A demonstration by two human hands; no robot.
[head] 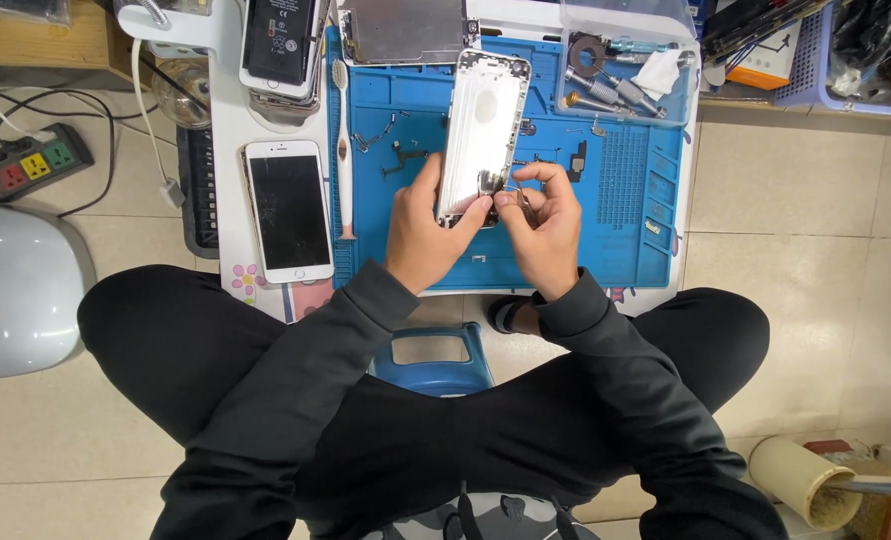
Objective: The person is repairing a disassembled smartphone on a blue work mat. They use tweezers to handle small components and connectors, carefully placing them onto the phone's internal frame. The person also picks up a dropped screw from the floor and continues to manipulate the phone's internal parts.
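1. Pale floor tiles surround a low white worktop point(228, 180) covered by a blue repair mat point(626, 200), where a seated person in dark clothes leans over the work.

2. At the middle of the mat, the left hand point(421, 225) tilts a silver phone shell point(483, 125) up on its lower end, fingers clamped around its bottom edge.

3. Its right partner, the right hand point(546, 225), presses thumb and forefinger together on a pair of thin tweezers point(522, 205), tip at the shell's lower end.

4. By my judgement, the step in hand is fine work on a small part at the bottom of the shell (seating or lifting it, I cannot tell which). A next move would call for a steady left-hand hold and a light, precise pinch, since the part is tiny.

5. Nearby lie a white phone with a cracked dark screen point(288, 208), a toothbrush point(344, 150), loose small parts on the mat, and a clear tray of screwdrivers point(616, 85) at the far right corner.

6. Hard to make out: the part at the tweezer tip is hidden by fingers, the shell's inside is washed out by glare, and items along the top edge are cut off (so is a power strip point(31, 160) cable at left).
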